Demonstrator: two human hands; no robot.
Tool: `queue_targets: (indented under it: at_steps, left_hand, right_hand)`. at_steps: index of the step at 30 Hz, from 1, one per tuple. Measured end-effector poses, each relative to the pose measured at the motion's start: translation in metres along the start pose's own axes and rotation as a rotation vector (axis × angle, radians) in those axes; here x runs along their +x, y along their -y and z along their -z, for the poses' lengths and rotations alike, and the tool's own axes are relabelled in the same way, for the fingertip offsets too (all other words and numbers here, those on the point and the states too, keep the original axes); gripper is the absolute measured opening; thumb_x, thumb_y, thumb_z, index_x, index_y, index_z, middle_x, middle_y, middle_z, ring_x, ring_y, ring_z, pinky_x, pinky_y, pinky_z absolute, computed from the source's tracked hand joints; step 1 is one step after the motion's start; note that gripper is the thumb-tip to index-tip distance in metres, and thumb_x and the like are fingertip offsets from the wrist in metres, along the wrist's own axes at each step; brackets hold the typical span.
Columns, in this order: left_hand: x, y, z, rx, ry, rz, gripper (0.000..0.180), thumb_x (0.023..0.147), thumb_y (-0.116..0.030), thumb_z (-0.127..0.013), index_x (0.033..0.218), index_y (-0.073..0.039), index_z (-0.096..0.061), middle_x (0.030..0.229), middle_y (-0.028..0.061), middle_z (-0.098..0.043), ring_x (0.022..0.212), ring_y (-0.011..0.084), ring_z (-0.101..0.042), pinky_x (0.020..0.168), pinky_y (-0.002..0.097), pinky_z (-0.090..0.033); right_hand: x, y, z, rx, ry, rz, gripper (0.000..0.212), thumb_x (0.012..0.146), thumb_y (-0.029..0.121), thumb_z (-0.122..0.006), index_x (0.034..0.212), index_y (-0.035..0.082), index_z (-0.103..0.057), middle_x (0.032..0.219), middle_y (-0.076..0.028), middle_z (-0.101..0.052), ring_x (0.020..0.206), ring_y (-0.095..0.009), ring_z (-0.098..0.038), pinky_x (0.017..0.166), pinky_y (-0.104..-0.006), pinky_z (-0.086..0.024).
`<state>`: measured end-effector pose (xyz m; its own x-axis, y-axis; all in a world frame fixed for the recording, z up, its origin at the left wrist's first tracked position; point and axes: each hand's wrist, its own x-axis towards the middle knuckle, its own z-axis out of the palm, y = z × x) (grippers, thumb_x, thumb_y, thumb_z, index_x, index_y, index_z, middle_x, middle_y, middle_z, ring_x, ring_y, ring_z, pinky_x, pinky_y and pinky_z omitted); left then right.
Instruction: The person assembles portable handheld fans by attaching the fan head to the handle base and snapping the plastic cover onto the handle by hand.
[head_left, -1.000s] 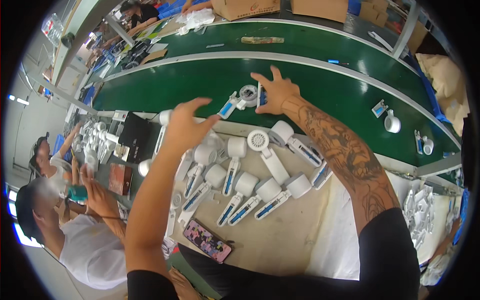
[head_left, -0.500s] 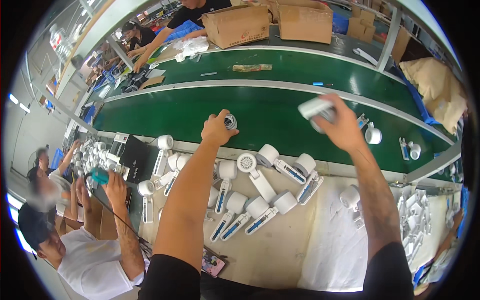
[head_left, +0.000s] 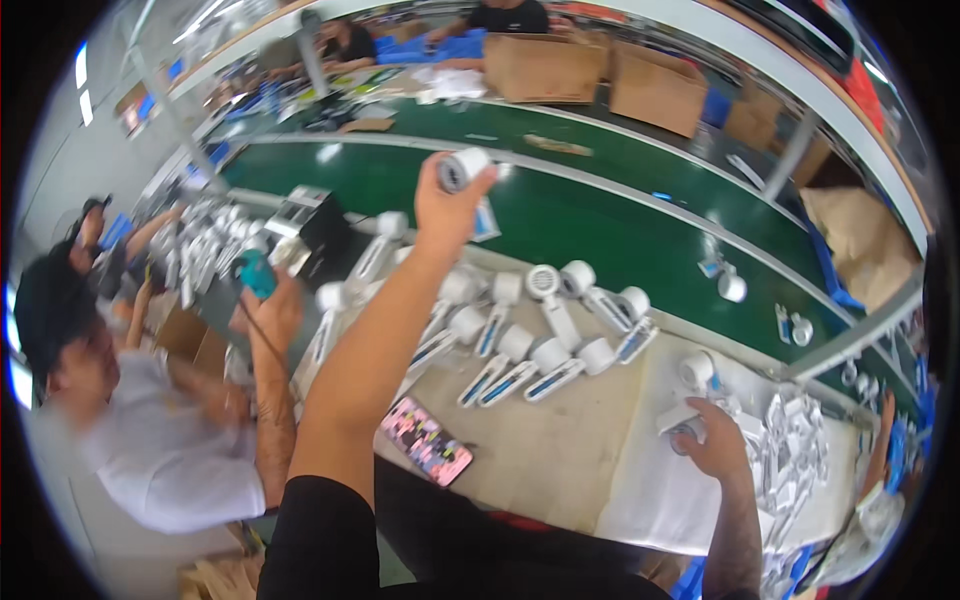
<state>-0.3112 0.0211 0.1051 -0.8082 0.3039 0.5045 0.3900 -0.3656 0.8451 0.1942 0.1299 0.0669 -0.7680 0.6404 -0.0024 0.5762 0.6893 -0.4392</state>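
Note:
Over the green conveyor belt, my left hand point(head_left: 446, 205) is closed round the round white head of a handheld fan point(head_left: 470, 165), its dark inner end facing left. A pale handle-like piece point(head_left: 485, 220) shows behind the wrist; whether it joins that head I cannot tell. My right hand point(head_left: 718, 440) is low over the white sheet at the right, its fingers closed on another white handheld fan point(head_left: 680, 418). One more white fan point(head_left: 697, 368) lies just beyond it. Several handheld fans point(head_left: 548, 353) with blue-lined open handles lie on the bench between my arms.
A phone point(head_left: 427, 440) lies on the bench near me. Loose white parts point(head_left: 790, 450) are heaped at the right. Fans point(head_left: 732, 288) lie on the belt point(head_left: 580, 245). A co-worker at the left holds a teal power tool point(head_left: 256, 272) beside a black box point(head_left: 315, 225). Cardboard boxes point(head_left: 545, 68) stand beyond.
My right hand has come down from above the belt to the white sheet, with the fan in it. My left hand has lifted a fan head off the belt. The view has shifted.

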Motion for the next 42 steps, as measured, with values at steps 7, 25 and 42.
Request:
queue_targets:
  at_steps: [7, 25, 42]
  left_hand:
    - [-0.231, -0.132, 0.064, -0.348, 0.512, 0.89, 0.085, 0.084, -0.028, -0.08, 0.15, -0.003, -0.034, 0.113, 0.0048, -0.063, 0.097, 0.0139, -0.06, 0.075, 0.0323, -0.051]
    - [-0.363, -0.11, 0.056, -0.688, 0.58, 1.402, 0.049, 0.103, -0.054, -0.038, 0.117, -0.01, -0.057, 0.086, 0.0094, -0.067, 0.067, 0.0232, -0.067, 0.06, 0.0366, -0.058]
    - [-0.287, -0.19, -0.014, -0.423, 0.523, 0.883, 0.026, 0.097, -0.009, -0.05, 0.113, 0.008, -0.062, 0.102, 0.018, -0.069, 0.087, 0.0263, -0.071, 0.07, 0.0374, -0.062]
  right_hand:
    - [0.0, 0.063, 0.036, -0.156, -0.241, -0.083, 0.069, 0.075, 0.009, -0.075, 0.14, 0.01, -0.051, 0.111, -0.018, -0.066, 0.085, -0.033, -0.065, 0.07, -0.0415, -0.053]
    - [-0.027, 0.155, -0.008, 0.434, 0.203, 0.471, 0.067, 0.068, 0.029, -0.089, 0.119, 0.006, -0.054, 0.112, -0.017, -0.058, 0.102, -0.036, -0.062, 0.085, -0.0381, -0.052]
    - [0.01, 0.119, 0.033, 1.066, 0.1, 0.499, 0.058, 0.081, 0.015, -0.084, 0.129, 0.004, -0.054, 0.111, -0.005, -0.065, 0.099, -0.014, -0.066, 0.084, -0.0277, -0.055]
